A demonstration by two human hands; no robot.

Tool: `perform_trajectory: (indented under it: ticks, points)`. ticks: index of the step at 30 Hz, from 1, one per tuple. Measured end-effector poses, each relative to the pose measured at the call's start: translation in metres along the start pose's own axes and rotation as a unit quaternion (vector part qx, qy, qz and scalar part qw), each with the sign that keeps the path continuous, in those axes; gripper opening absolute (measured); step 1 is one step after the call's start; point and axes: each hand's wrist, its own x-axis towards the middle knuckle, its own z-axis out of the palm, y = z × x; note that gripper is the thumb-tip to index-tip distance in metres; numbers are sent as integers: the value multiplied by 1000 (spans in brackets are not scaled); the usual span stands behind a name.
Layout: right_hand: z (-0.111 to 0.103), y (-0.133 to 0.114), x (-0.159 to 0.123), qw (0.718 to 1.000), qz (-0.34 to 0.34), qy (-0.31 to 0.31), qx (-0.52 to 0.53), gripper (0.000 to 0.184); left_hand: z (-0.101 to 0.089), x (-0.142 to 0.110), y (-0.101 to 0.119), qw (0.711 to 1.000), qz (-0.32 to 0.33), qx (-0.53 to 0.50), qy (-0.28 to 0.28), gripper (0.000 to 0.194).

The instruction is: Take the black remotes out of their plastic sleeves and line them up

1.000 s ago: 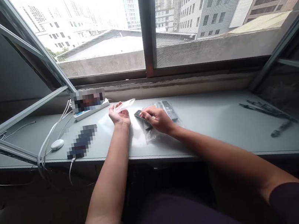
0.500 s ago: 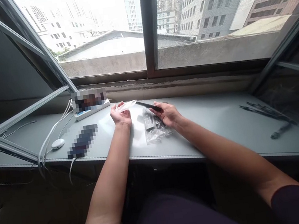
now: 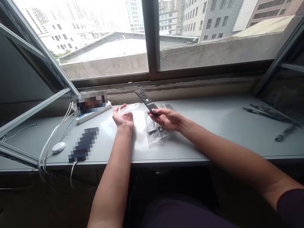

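A black remote control (image 3: 146, 102) is gripped at its lower end by my right hand (image 3: 167, 118), its button side facing me and its far end tilted up and to the left. My left hand (image 3: 123, 116) is palm up with fingers curled around a thin, clear plastic bag (image 3: 130, 108), whose tip points toward the remote. Under and beside my right hand, clear plastic packets (image 3: 154, 138) lie on the grey table (image 3: 217, 131); dark items show inside, partly hidden by the hand.
At the left stand a white power strip (image 3: 94, 113), a round white device (image 3: 59, 147) and a blurred-out dark object (image 3: 84, 145) with a white cable. Dark slim items (image 3: 272, 115) lie at the right. Metal frames (image 3: 50, 102) slant up at both sides before the window.
My right hand has turned the remote from nearly edge-on to showing its buttons, its far end now higher. My left hand with the plastic bag has hardly moved.
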Motion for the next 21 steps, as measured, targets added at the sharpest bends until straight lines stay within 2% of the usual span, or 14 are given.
perform_trajectory:
  ticks: [3, 7, 11, 12, 16, 21]
  points:
    - [-1, 2, -5, 997, 22, -60, -31, 32, 1, -1, 0, 1000, 0, 1, 3, 22]
    - [2, 4, -10, 994, 24, -93, -54, 42, 3, -2, -2, 1000, -1, -1, 8, 21]
    - [4, -1, -10, 994, 32, -98, -42, 23, 3, -2, -3, 1000, 1, -2, 8, 21]
    - [4, -3, -10, 994, 38, -99, -34, 22, 3, -2, -3, 1000, 2, -2, 8, 22]
    - [3, -11, -10, 991, 64, -116, 6, 41, 4, -2, -3, 1000, 0, -4, 9, 21]
    - [5, -11, -13, 996, 41, -73, 29, 29, 4, -3, -2, 1000, 0, -5, 4, 23]
